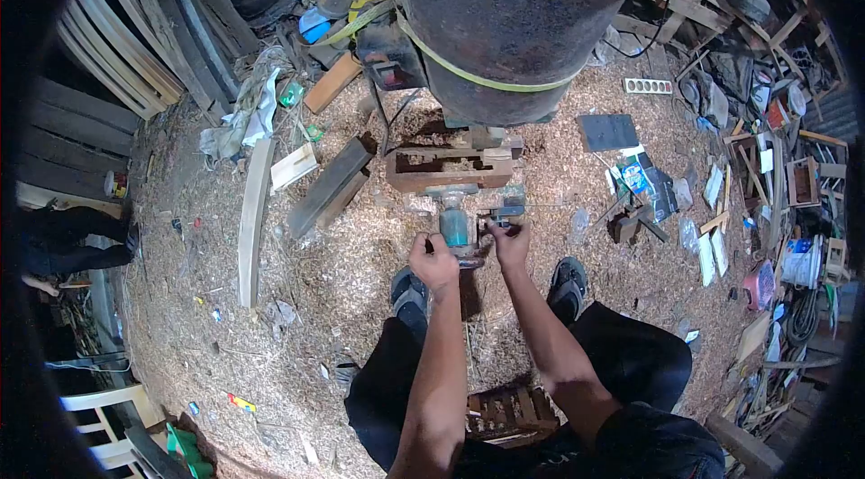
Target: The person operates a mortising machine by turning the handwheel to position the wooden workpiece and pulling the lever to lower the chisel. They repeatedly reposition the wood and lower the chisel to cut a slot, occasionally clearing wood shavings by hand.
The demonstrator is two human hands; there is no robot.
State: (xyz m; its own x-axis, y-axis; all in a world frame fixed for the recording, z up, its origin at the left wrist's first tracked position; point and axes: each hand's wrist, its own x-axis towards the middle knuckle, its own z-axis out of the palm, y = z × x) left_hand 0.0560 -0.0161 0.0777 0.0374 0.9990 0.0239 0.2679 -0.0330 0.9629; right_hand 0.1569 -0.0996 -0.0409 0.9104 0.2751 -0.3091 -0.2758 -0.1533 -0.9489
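A green, rounded machine part [455, 227], like a small motor, sits low in front of me, joined to a rusty metal frame [450, 174]. At its left side my left hand [434, 261] is closed, thumb and fingers pinched together. What they hold, if anything, is too small to tell. My right hand [510, 243] is on the other side, its fingers curled against the small dark parts beside the green body. Its grip is partly hidden. A dark round rim [468, 261] shows at the near end, between my hands.
A large dark drum [514, 19] with a yellow strap looms above the frame. Wooden beams [332, 186] and a long plank [255, 222] lie on the shaving-covered floor at left. A power strip [648, 86] lies at right. Another person's dark-clothed legs [77, 240] show far left.
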